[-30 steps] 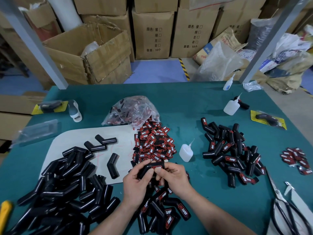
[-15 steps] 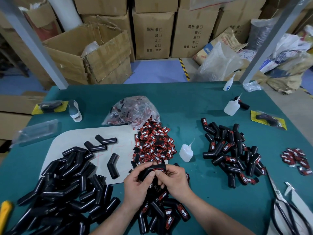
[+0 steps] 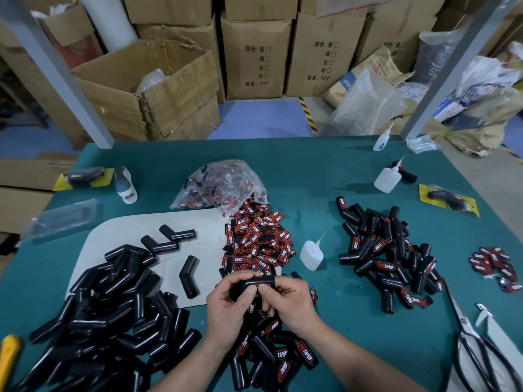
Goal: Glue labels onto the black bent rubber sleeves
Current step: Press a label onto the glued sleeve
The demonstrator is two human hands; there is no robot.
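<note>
Sleeve (image 3: pixel 245 284) held near centre, above labelled heap (image 3: pixel 280 359). Left hand (image 3: pixel 227 311) curled round bent end to steady it. Right hand (image 3: pixel 290 304) pinching label (image 3: pixel 266 280) onto upper face, thumbs pressing, likely seating glue. Glue bottle (image 3: pixel 310 254) just right of label pile (image 3: pixel 257 244). Bare sleeves (image 3: pixel 99 321) near left.

TAPER, white letters on red, shows all over the loose labels (image 3: pixel 259 244) heaped mid-table. There it is again on the sleeves (image 3: pixel 387 267) piled to the right, and once more on the near pile (image 3: pixel 304 353) at the front edge. Far back, a cardboard box (image 3: pixel 256 29) carries printed Chinese: 颜色, then 紫, 绿, 左, 右 beside small squares, then 数量: 10个. The second box (image 3: pixel 325 29) to its right bears the same print. Red scrawl on the white mat (image 3: pixel 121 236) is too faint to read.
</note>
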